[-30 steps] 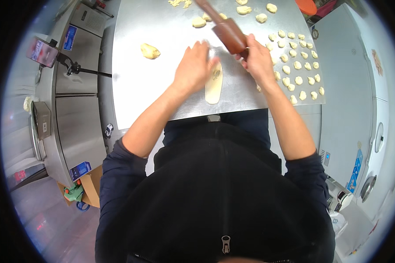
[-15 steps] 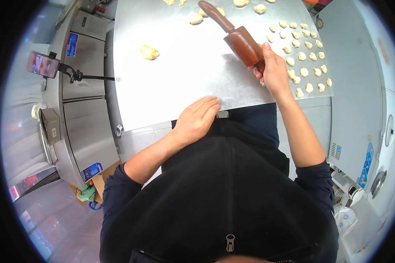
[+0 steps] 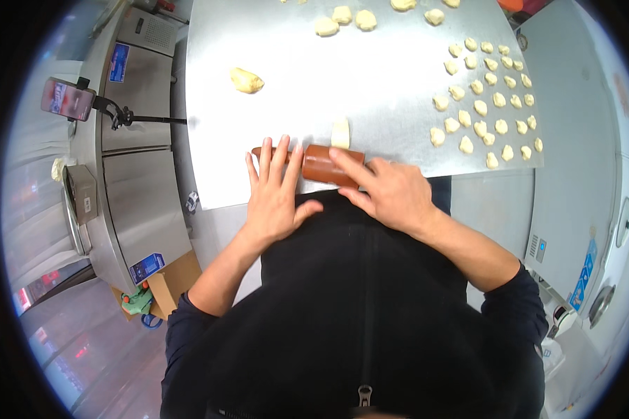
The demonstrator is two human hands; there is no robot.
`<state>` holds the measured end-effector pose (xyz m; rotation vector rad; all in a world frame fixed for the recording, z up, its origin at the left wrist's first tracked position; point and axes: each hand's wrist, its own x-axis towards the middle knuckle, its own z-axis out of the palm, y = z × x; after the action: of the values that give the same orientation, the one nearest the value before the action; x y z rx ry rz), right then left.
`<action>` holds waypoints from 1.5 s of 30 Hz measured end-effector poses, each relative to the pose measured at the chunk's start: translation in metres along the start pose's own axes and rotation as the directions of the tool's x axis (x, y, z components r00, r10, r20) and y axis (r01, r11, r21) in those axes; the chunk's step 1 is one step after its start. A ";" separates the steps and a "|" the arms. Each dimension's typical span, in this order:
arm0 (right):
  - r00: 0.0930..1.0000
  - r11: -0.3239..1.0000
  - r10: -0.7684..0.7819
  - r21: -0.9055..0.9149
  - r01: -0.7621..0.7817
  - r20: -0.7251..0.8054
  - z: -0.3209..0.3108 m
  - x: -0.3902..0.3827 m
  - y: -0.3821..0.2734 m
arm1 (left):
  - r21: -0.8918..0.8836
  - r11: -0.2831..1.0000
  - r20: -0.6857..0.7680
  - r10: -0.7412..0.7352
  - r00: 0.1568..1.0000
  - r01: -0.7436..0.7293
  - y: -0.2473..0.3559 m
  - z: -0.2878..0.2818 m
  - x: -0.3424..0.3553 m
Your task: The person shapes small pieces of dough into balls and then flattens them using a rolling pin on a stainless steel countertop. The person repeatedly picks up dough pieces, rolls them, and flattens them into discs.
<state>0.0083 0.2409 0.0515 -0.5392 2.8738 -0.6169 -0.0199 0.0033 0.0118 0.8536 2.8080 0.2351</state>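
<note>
In the head view, a rolling pin [image 3: 318, 165] lies crosswise at the near edge of a metal table [image 3: 398, 84]. The left hand [image 3: 274, 202] is spread wide, its fingers laid across the pin's left handle. The right hand [image 3: 402, 192] rests at the pin's right end, forefinger stretched onto the thick barrel and thumb apart from it; whether its other fingers grip the handle, I cannot tell. A pale strip of dough [image 3: 340, 131] sticks out from the far side of the barrel. Farther left lies a lone dough lump [image 3: 246, 80]; bigger dough balls [image 3: 365, 20] sit toward the far side, and many small dough pieces [image 3: 480, 107] are spread over the right part. Left of the table, a phone [image 3: 68, 99] is held on a mount.
</note>
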 end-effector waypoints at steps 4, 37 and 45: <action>0.894 0.842 0.391 0.478 -0.251 -0.219 0.015 0.068 0.054 | 0.053 0.998 -0.494 0.062 0.867 -0.041 -0.032 0.019 0.079; 0.967 0.920 0.176 0.379 -0.095 -0.185 0.041 -0.051 0.012 | -0.134 0.982 -0.285 0.091 0.954 -0.134 0.002 0.043 -0.017; 0.752 0.352 0.649 0.922 -0.163 -0.115 0.017 -0.074 0.090 | -0.386 0.908 -0.170 0.101 0.980 -0.161 0.032 0.033 0.015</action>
<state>0.0523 0.3395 0.0036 0.6190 2.2810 -2.1450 -0.0081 0.0410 -0.0154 0.9546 2.6807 0.8921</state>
